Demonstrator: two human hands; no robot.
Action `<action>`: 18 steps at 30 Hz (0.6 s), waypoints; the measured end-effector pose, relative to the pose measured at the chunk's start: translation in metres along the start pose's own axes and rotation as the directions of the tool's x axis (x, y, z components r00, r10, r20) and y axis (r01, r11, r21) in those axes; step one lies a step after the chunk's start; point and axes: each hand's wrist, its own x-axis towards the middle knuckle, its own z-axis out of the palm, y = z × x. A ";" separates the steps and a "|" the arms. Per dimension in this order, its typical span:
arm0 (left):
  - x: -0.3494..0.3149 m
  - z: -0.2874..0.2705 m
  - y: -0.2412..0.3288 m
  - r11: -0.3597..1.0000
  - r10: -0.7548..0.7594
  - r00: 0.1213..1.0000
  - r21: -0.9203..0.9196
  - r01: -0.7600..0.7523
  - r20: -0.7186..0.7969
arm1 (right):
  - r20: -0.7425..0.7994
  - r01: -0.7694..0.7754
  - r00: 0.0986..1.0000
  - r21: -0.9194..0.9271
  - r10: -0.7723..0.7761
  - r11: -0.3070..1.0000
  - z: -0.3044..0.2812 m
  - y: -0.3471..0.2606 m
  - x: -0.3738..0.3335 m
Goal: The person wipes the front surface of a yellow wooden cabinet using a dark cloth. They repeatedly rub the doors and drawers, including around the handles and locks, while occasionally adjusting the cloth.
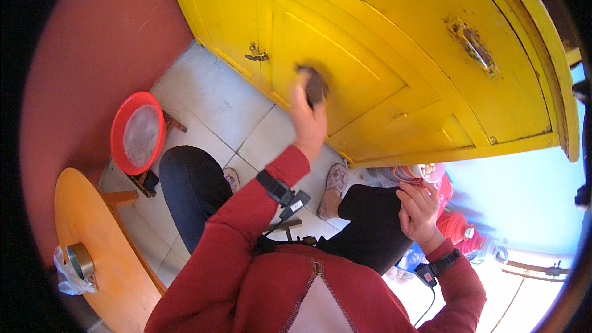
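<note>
My left hand (308, 120) is wrapped round a dark brown scrubbing pad (315, 85), pressing it to the door panel of a yellow cabinet (364, 80). The pad is blurred, so its exact kind is hard to make out. To its left, a small dark latch (256, 54) sits beside the door's edge. My right hand (420, 214) rests by my right knee, with loosely bent fingers and nothing visible in it. Higher on the cabinet's right, a worn metal handle (473, 44) has chipped paint around it.
A red basin (160, 132) of cloudy water stands on a small wooden stool at the left. An orange table (117, 271) holds a tin (81, 261) and a plastic bag (66, 276). Red bottles (456, 228) stand near my right hand. Pale tiles (213, 98) cover the floor.
</note>
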 end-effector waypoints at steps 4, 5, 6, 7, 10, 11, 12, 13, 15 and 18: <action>0.153 -0.018 0.000 0.972 0.223 0.926 0.143 -0.187 -0.304 | 0.020 0.002 1.000 0.005 -0.002 1.000 0.000 0.000 0.002; 0.180 -0.019 0.007 0.971 0.197 0.931 0.192 -0.142 -0.307 | 0.024 0.005 1.000 0.004 -0.005 1.000 0.000 -0.001 0.003; 0.187 -0.018 0.016 0.968 0.197 0.939 0.209 -0.141 -0.281 | 0.036 0.000 0.999 0.001 0.000 1.000 0.000 -0.001 0.005; 0.188 -0.013 0.026 0.965 0.200 0.941 0.222 -0.141 -0.272 | 0.046 0.006 0.999 -0.010 -0.006 1.000 0.001 -0.001 0.007; 0.144 0.002 0.049 0.981 0.146 0.978 0.152 -0.124 -0.147 | 0.050 0.031 0.998 0.002 -0.031 1.000 0.002 -0.002 0.014; 0.127 0.004 0.050 0.954 0.257 0.960 0.190 -0.233 -0.109 | 0.061 0.039 0.997 0.001 -0.039 0.999 0.003 -0.002 0.016; 0.116 0.006 0.048 0.914 0.372 0.925 0.204 -0.351 -0.079 | 0.066 0.046 0.997 0.010 -0.047 0.999 0.004 -0.002 0.017; 0.111 0.005 0.041 0.945 0.280 0.958 0.197 -0.262 -0.069 | 0.071 0.052 0.996 0.017 -0.053 0.998 0.004 -0.002 0.017; 0.119 0.002 0.022 0.946 0.306 0.949 0.139 -0.294 -0.077 | 0.091 0.033 0.995 0.021 -0.035 0.999 0.004 -0.002 0.017; 0.144 0.001 -0.003 0.979 0.088 0.971 0.201 -0.043 -0.222 | 0.049 0.040 0.998 0.005 -0.040 0.999 0.003 -0.004 0.017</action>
